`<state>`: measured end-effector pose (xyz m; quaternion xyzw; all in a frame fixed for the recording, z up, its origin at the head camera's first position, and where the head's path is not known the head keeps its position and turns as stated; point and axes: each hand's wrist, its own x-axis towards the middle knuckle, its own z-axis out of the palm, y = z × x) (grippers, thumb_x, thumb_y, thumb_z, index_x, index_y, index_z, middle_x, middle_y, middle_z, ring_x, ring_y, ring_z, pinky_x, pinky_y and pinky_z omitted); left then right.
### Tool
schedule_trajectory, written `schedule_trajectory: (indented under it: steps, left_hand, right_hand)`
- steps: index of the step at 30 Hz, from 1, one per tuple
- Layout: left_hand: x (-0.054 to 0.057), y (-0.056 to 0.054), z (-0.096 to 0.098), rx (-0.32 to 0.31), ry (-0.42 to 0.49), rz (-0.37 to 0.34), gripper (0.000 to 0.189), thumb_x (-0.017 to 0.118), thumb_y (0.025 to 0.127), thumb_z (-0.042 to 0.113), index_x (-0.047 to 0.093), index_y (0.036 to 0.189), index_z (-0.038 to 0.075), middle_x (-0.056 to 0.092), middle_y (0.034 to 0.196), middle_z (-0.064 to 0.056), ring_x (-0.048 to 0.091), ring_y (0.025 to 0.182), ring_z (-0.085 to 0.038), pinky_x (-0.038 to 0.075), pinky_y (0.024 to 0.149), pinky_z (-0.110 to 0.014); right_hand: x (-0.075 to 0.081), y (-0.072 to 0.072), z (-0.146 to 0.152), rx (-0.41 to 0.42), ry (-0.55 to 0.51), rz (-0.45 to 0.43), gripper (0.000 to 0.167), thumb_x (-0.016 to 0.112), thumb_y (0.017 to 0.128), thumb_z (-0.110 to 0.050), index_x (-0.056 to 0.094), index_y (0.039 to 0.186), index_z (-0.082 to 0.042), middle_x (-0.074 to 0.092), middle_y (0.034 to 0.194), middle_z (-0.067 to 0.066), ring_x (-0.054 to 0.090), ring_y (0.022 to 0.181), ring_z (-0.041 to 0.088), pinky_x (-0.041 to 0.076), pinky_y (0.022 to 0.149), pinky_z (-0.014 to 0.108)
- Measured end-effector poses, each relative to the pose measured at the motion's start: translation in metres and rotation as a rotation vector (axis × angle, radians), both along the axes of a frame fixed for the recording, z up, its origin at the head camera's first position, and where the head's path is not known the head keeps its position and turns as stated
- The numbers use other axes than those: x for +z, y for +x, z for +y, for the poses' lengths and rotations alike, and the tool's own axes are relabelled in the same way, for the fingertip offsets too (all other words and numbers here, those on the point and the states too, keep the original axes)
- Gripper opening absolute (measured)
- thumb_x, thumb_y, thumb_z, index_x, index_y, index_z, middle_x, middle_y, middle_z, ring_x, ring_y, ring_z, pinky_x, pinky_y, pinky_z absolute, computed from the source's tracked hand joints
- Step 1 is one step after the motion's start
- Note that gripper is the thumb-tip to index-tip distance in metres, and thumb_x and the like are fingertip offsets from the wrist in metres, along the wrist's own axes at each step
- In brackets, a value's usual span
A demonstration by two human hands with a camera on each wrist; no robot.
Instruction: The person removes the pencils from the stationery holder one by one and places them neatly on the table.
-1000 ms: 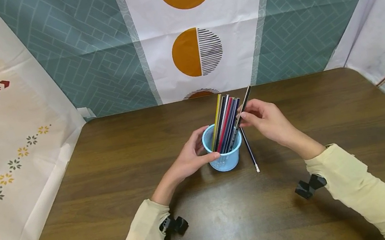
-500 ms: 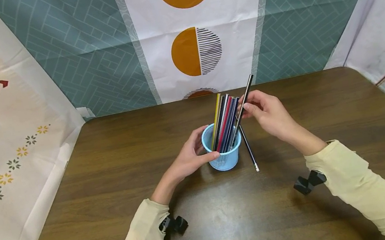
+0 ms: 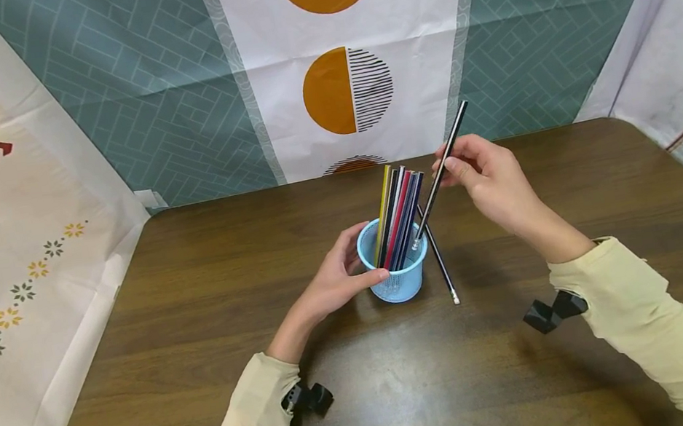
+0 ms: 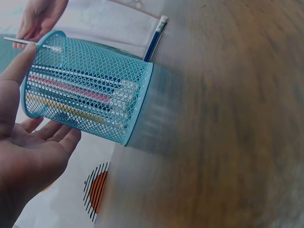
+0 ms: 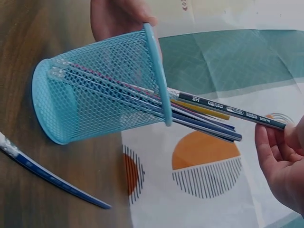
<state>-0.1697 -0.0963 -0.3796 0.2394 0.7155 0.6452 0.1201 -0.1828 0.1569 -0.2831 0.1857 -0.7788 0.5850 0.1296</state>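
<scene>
A light blue mesh pencil cup (image 3: 397, 285) stands upright on the table, gripped near its rim by my left hand (image 3: 340, 272), thumb in front and fingers behind. Several pencils (image 3: 400, 215) in yellow, black, red and dark blue lean inside it. My right hand (image 3: 492, 179) pinches a black pencil (image 3: 447, 149) between thumb and fingers, up and right of the cup. This pencil is tilted, and its eraser end is at the cup's rim in the right wrist view. A dark blue pencil (image 5: 57, 180) with a white eraser lies on the table right of the cup.
The brown wooden table (image 3: 203, 351) spreads around the cup. A patterned cloth (image 3: 166, 106) hangs behind its far edge, with pale cloths at both sides. Each sleeve carries a small black camera mount (image 3: 555, 312).
My right hand has moved up and to the right, drawing the black pencil most of the way out of the cup. The left hand and cup have stayed in place.
</scene>
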Motion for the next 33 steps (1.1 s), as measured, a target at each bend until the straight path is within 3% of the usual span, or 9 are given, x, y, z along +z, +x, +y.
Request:
schedule_trajectory:
  steps: [8, 16, 27, 33]
  left_hand:
    - [0.001, 0.001, 0.000, 0.001, -0.008, -0.014, 0.078, 0.069, 0.084, -0.007, 0.025, 0.148, 0.001, 0.037, 0.146, -0.021, 0.041, 0.131, -0.033, 0.033, 0.109, -0.041]
    - [0.001, 0.000, 0.000, 0.004, -0.008, 0.002, 0.075, 0.071, 0.085, -0.003, 0.029, 0.146, 0.001, 0.040, 0.143, -0.019, 0.043, 0.130, -0.029, 0.035, 0.108, -0.036]
    - [-0.001, -0.001, 0.000, -0.007, 0.018, 0.041, 0.074, 0.072, 0.084, -0.003, 0.031, 0.145, 0.000, 0.043, 0.141, -0.018, 0.045, 0.128, -0.027, 0.038, 0.106, -0.036]
    - [0.000, 0.000, 0.000, 0.001, 0.012, 0.027, 0.073, 0.071, 0.084, -0.004, 0.031, 0.145, 0.001, 0.043, 0.141, -0.018, 0.045, 0.128, -0.027, 0.037, 0.106, -0.035]
  right_hand:
    - [0.009, 0.001, 0.004, -0.011, -0.025, 0.012, 0.016, 0.049, 0.097, 0.007, 0.053, 0.108, 0.017, 0.061, 0.096, 0.007, 0.062, 0.087, 0.010, 0.054, 0.078, 0.022]
    - [0.014, 0.002, 0.011, -0.044, 0.008, 0.024, 0.017, 0.050, 0.097, 0.006, 0.054, 0.112, 0.015, 0.061, 0.099, 0.011, 0.062, 0.086, 0.010, 0.052, 0.079, 0.018]
    - [0.006, 0.001, 0.017, 0.004, 0.063, -0.031, 0.020, 0.046, 0.100, 0.001, 0.052, 0.114, 0.014, 0.060, 0.098, 0.005, 0.060, 0.085, 0.010, 0.051, 0.078, 0.018]
    - [-0.004, 0.000, 0.019, 0.014, 0.129, -0.068, 0.019, 0.046, 0.100, 0.001, 0.053, 0.114, 0.013, 0.061, 0.098, 0.012, 0.061, 0.084, 0.008, 0.052, 0.076, 0.017]
